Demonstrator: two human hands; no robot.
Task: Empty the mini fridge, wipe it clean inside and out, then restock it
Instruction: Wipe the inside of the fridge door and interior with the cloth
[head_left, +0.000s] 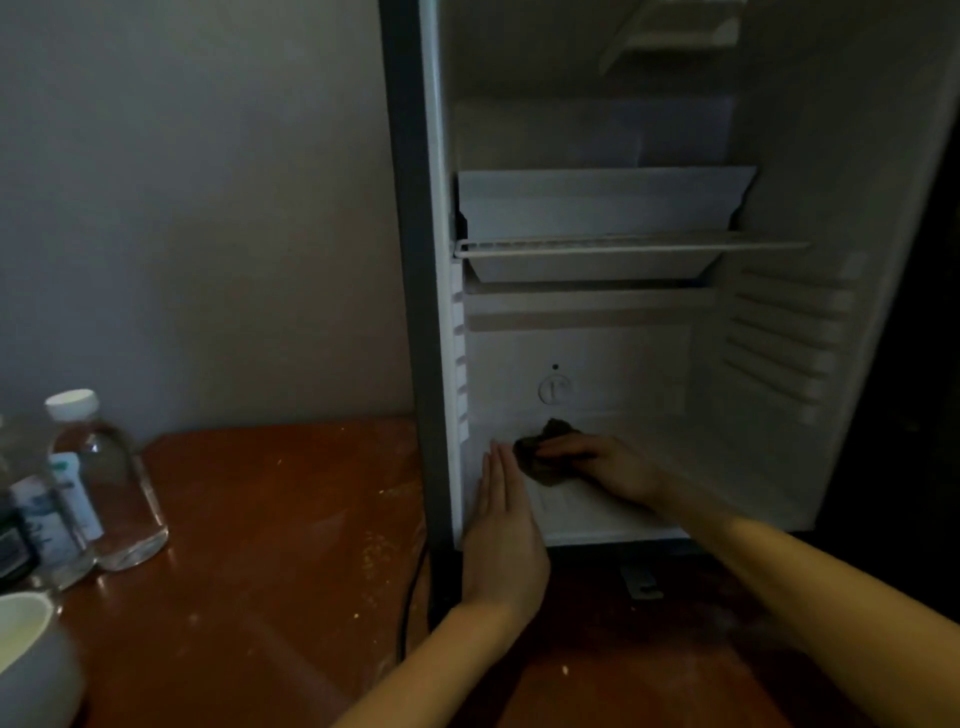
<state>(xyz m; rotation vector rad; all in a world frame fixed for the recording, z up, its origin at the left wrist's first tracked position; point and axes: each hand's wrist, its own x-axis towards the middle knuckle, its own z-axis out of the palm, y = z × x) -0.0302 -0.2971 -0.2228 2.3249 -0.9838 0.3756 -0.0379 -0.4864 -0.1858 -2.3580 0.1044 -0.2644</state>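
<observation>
The mini fridge (779, 156) stands open on the brown table, its white inside bare of food. A wire shelf (623, 245) with a tray crosses its middle. My right hand (602, 465) reaches deep onto the fridge floor and presses a dark crumpled cloth (545, 452) down near the back wall, below the round dial (555, 389). My left hand (506, 530) lies flat with straight fingers at the fridge's front left corner, its fingertips close to the cloth.
On the brown table (270, 545) to the left stand clear bottles (111, 483) with white caps and labels, and a white cup (31, 660) at the lower left corner. A black cable (410, 597) runs down beside the fridge's grey left edge. The wall rises behind.
</observation>
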